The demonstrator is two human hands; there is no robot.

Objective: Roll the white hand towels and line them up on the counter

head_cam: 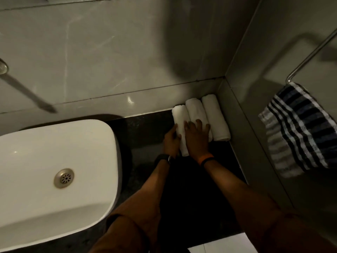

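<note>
Three rolled white hand towels on the dark worktop [145, 128], packed into the far right corner against the wall. Counting from the left: left roll [179, 117], middle roll [195, 110], right roll [216, 117]. All three touching side by side, long axes running near to far, tilted a little leftward at the far end. Far ends stepped, each further back than the one to its left; near ends uneven too, the left roll reaching closest to the person. Two hands down there. Left hand [171, 140] cupped along the left side of the left roll, fingers curled against it, a loose holding grip on that roll. Right hand [197, 137] laid flat, palm down, fingers spread wide across the near ends of the left and middle rolls, pressing rather than closing. One dark watch [162, 158] on the left wrist; one orange band [205, 157] with a dark one beside it on the right wrist. One white basin [54, 170] at the left, with one round metal drain [64, 178] in its floor, well apart from the rolls. One striped dark-and-white cloth [299, 132] hanging from one metal rail [310, 57] on the right wall. One blurred metal tap [21, 88] at upper left.
</note>
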